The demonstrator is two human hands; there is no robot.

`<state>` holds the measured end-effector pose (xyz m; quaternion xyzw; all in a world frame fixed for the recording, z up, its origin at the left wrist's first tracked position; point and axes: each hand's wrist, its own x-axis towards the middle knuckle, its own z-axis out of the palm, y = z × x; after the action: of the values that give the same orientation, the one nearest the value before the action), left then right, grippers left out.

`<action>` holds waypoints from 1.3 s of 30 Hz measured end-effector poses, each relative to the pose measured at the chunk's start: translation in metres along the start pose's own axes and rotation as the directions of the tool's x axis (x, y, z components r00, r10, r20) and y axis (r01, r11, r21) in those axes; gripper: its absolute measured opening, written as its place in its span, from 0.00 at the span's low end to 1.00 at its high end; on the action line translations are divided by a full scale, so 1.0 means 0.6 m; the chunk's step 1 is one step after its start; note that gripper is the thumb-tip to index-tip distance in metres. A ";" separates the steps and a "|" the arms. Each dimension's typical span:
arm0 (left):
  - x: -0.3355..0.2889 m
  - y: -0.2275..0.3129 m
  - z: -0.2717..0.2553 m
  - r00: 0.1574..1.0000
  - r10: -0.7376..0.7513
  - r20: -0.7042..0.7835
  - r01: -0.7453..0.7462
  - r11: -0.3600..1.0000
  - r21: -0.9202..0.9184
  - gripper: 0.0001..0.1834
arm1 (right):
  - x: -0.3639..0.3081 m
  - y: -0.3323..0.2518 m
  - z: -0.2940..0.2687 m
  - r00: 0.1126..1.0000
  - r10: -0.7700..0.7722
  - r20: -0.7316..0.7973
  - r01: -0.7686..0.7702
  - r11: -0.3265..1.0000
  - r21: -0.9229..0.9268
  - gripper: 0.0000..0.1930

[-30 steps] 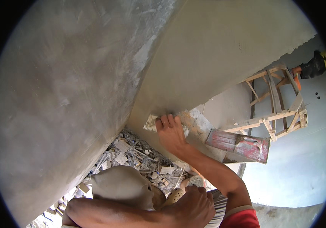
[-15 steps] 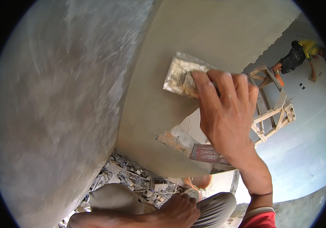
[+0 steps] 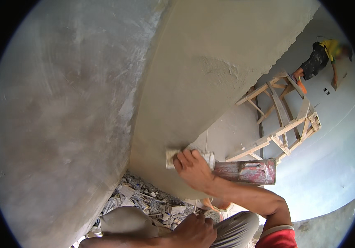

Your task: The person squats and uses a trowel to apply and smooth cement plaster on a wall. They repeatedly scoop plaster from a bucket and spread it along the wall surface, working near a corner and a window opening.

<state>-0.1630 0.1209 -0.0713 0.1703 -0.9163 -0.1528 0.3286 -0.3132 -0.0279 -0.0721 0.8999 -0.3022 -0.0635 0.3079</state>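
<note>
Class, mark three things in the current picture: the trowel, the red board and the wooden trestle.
Trowel (image 3: 170,159): head view, on its exposed left end.
Red board (image 3: 243,171): head view, on the middle of its face.
Wooden trestle (image 3: 279,106): head view, on a plank near its middle.

Your right hand: closed on a flat, plaster-crusted float against smooth beige plaster; just right of the grip, one scraped red piece; farther right and higher, one wooden trestle and a yellow-shirted co-worker. Below the grip: your left hand, knuckles up, fingertips hidden; lower left, mixed rubble.
</note>
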 end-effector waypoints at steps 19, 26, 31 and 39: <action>-0.037 -0.001 0.012 0.987 0.032 0.160 -0.030 0.999 -0.018 0.28 | 0.124 0.241 -0.258 0.686 0.205 -0.698 -0.421 0.894 -0.152 0.15; -0.021 -0.003 0.016 0.988 0.003 0.153 0.013 0.995 -0.104 0.24 | 0.105 0.109 -0.071 0.844 0.246 -0.477 -0.288 0.958 -0.016 0.18; -0.017 -0.003 0.007 0.954 -0.034 0.298 0.090 0.980 -0.176 0.20 | 0.082 -0.030 0.102 0.910 0.267 -0.318 -0.257 0.964 0.072 0.19; -0.021 0.004 -0.001 0.998 -0.049 0.028 0.053 0.987 -0.149 0.18 | 0.038 -0.110 0.110 0.952 0.276 -0.129 -0.211 0.903 0.375 0.18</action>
<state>-0.1538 0.1284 -0.0769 0.1668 -0.9016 -0.2315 0.3252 -0.2816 -0.0339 -0.1626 0.8977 -0.3901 0.1127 0.1710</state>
